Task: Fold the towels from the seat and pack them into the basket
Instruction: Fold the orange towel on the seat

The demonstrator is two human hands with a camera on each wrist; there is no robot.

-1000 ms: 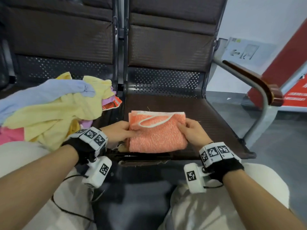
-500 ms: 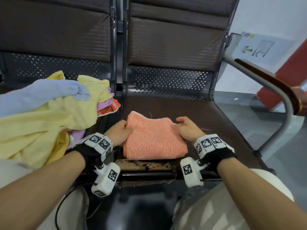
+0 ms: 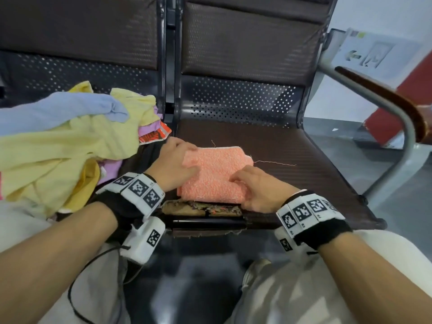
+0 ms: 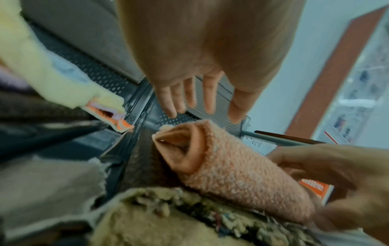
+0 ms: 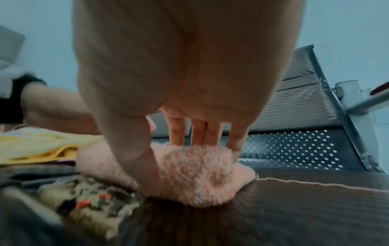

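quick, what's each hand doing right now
Left hand: open, fingers straight, at the folded orange terry towel's left edge.
Right hand: open, fingers pressing on the towel.

Curved grey metal armrest with dark brown wooden top (image 3: 383,99) at right end of the seating row; also in left wrist view (image 4: 294,141).
White wall sign with grey arrow and pictogram (image 3: 371,52) on pale wall behind the armrest.
Red panel with print (image 3: 397,113) against the wall, lower right, partly hidden by the armrest.
Grey floor (image 3: 409,190) to the right.
Black cable (image 3: 77,300) loops across the light grey trouser leg (image 3: 28,230), lower left.
Dark perforated metal backrest panel (image 3: 238,99) beneath dark brown padded back cushion (image 3: 245,40).
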